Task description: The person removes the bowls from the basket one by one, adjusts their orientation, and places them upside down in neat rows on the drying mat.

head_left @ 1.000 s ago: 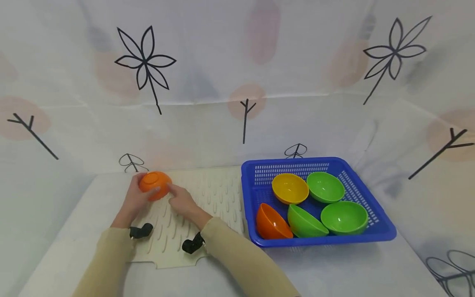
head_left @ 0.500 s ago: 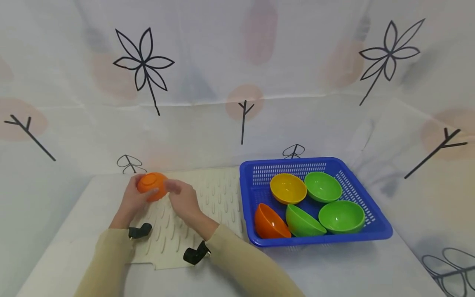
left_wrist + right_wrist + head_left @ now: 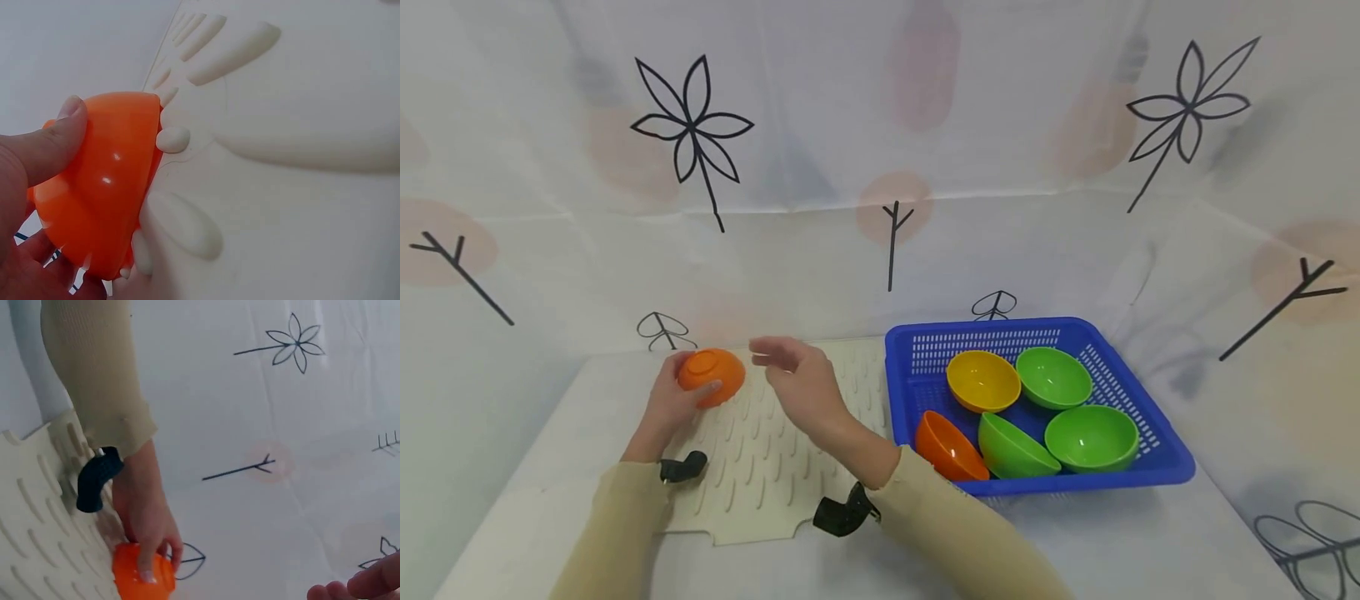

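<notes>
An orange bowl [image 3: 718,375] sits upside down at the far left of a cream pegged drying mat [image 3: 737,508]. My left hand [image 3: 664,407] grips it, thumb across its outer side and fingers round the far side. In the left wrist view the bowl [image 3: 100,187] is tilted, its rim against the pegs. To its right, my right hand [image 3: 808,387] hovers over the mat, apart from the bowl, fingers loosely bent and holding nothing. Only a few fingertips of that hand show at the lower right corner of the right wrist view.
A blue plastic basket [image 3: 891,392] stands to the right of the mat. Inside lie a yellow bowl [image 3: 983,381], an orange bowl [image 3: 946,450] and several green bowls [image 3: 1092,439]. A patterned cloth [image 3: 805,267] hangs behind the table.
My right hand has left the orange bowl and moved right and up, its pointing finger now relaxed with the others. The left hand keeps its grip on the bowl, hardly moving.
</notes>
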The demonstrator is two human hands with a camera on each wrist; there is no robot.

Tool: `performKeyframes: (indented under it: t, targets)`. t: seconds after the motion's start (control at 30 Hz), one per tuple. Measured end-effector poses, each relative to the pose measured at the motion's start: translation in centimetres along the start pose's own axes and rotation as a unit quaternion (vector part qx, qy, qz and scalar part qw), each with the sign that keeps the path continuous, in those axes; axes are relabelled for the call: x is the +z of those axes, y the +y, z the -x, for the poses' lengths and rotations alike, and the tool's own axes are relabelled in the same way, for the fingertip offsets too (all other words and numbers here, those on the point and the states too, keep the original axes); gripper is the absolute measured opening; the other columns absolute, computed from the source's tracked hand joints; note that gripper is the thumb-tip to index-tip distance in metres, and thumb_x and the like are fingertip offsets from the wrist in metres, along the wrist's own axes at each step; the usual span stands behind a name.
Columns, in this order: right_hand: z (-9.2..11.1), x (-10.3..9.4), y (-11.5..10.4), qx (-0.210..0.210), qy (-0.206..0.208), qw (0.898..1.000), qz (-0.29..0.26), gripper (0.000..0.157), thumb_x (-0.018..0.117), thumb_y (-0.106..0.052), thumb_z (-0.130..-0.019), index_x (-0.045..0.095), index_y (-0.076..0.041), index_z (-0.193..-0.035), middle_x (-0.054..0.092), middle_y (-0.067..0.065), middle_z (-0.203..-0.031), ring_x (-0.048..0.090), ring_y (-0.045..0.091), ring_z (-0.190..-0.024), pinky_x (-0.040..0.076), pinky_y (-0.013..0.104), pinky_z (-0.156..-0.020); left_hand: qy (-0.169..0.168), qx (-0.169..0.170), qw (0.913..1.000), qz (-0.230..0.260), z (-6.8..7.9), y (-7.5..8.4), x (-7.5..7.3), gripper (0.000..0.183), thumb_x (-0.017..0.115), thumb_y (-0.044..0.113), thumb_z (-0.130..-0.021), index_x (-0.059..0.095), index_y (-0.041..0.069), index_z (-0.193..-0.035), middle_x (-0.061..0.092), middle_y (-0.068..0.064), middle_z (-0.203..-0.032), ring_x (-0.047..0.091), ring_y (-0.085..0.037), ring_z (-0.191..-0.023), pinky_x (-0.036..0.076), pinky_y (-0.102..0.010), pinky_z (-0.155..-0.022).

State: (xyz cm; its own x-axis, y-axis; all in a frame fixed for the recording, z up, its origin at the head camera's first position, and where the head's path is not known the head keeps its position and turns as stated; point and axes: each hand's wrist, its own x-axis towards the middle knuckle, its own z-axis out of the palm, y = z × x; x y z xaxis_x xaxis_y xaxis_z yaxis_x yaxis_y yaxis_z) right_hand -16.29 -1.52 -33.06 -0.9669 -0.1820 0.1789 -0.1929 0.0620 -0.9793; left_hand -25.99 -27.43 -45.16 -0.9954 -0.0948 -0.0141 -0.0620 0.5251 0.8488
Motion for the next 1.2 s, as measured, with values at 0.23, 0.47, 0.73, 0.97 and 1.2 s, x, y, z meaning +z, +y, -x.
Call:
performKeyframes:
  t: [0.23, 0.47, 0.73, 0.97, 1.2]
  targets:
    - [0.2, -5.3, -1.1, -0.015, 0.016, 1.0, 0.002, 0.035, 0.052, 0.001, -0.099, 0.066, -0.013, -0.128, 0.068, -0.001, -0.123, 0.061, 0.013, -0.117, 0.046, 0.036, -0.104, 0.006, -0.002, 1.0, 0.0, -0.1, -0.3, 0.0, 0.084, 0.073, 0.02, -0.092, 0.019, 0.003, -0.155, 0.026, -0.024, -0.157, 0.03, -0.043, -0.139, 0.023, -0.058, -0.116]
    - [-0.2, -12.4, -0.1, 0.008, 0.069, 0.995, 0.068, 0.034, 0.051, -0.005, -0.101, 0.064, -0.016, -0.131, 0.065, 0.0, -0.128, 0.06, 0.014, -0.118, 0.045, 0.037, -0.106, 0.009, 0.005, 0.9999, 0.008, -0.2, -0.4, 0.2, 0.083, 0.073, 0.018, -0.091, 0.021, 0.002, -0.154, 0.028, -0.025, -0.156, 0.031, -0.042, -0.138, 0.023, -0.056, -0.116]
    - [-0.6, -21.0, 2.0, 0.071, 0.104, 0.984, 0.123, 0.036, 0.05, -0.008, -0.103, 0.058, -0.009, -0.137, 0.059, 0.012, -0.136, 0.055, 0.026, -0.126, 0.039, 0.042, -0.111, 0.004, 0.0, 1.0, 0.007, -0.4, -0.6, 0.2, 0.084, 0.074, 0.019, -0.091, 0.021, 0.003, -0.154, 0.028, -0.024, -0.156, 0.031, -0.041, -0.139, 0.023, -0.055, -0.117]
    - [-0.7, -27.1, 3.6, 0.13, 0.041, 0.968, 0.21, 0.041, 0.05, -0.012, -0.103, 0.05, -0.001, -0.142, 0.051, 0.023, -0.142, 0.047, 0.039, -0.131, 0.037, 0.052, -0.111, 0.005, 0.0, 1.0, 0.002, -0.4, -0.6, 0.2, 0.084, 0.074, 0.021, -0.091, 0.021, 0.004, -0.154, 0.029, -0.023, -0.155, 0.033, -0.041, -0.138, 0.024, -0.056, -0.117]
    - [-0.9, -30.8, 5.5, 0.173, -0.027, 0.947, 0.27, 0.043, 0.051, -0.014, -0.103, 0.048, 0.004, -0.142, 0.051, 0.028, -0.14, 0.047, 0.044, -0.128, 0.039, 0.058, -0.107, -0.001, -0.004, 1.0, 0.001, -0.5, -0.7, 0.0, 0.088, 0.075, 0.025, -0.091, 0.019, 0.005, -0.156, 0.027, -0.022, -0.157, 0.032, -0.041, -0.138, 0.024, -0.057, -0.116]
